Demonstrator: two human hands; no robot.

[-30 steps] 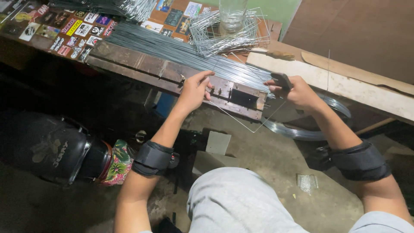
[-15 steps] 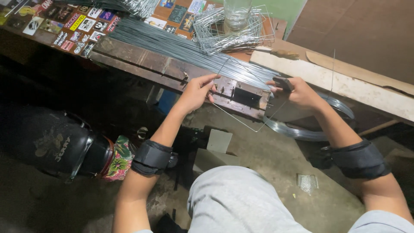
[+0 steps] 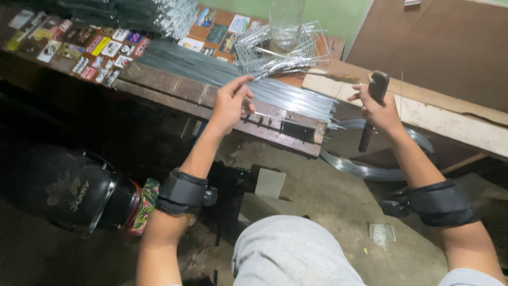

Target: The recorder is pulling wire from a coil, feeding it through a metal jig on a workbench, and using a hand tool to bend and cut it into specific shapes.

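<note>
**A:** While the left hand point(image 3: 228, 103) is raised over the desk point(image 3: 174, 87), what's in its grip?

**B:** Thumb and forefinger pinched narrow on a thin wire point(image 3: 275, 74), lifted off the pile of straight wires point(image 3: 222, 74) that lies across the desk. Other fingers loosely curled.

**A:** Right hand point(image 3: 378, 108)?

**B:** Grip closed round a dark tool handle point(image 3: 373, 106), held nearly upright, off the desk's right end, near the pale wooden plank point(image 3: 450, 124).

**A:** What's around?

**B:** Heap of bent wire frames point(image 3: 280, 53) behind the left hand, a clear glass jar point(image 3: 286, 21) standing among them. Coloured stickers point(image 3: 90, 45) cover the desk's left part. Metal jig point(image 3: 296, 130) bolted at the desk's front edge, just below the left hand. Coil of wire point(image 3: 365, 167) on the floor under the right hand.

**A:** Anything in the way?

**B:** Straight wires overhang the desk's end, between both hands. Black helmet point(image 3: 69, 190) sits on the floor, left of the left forearm. Both forearms wear black straps point(image 3: 182, 190).
</note>
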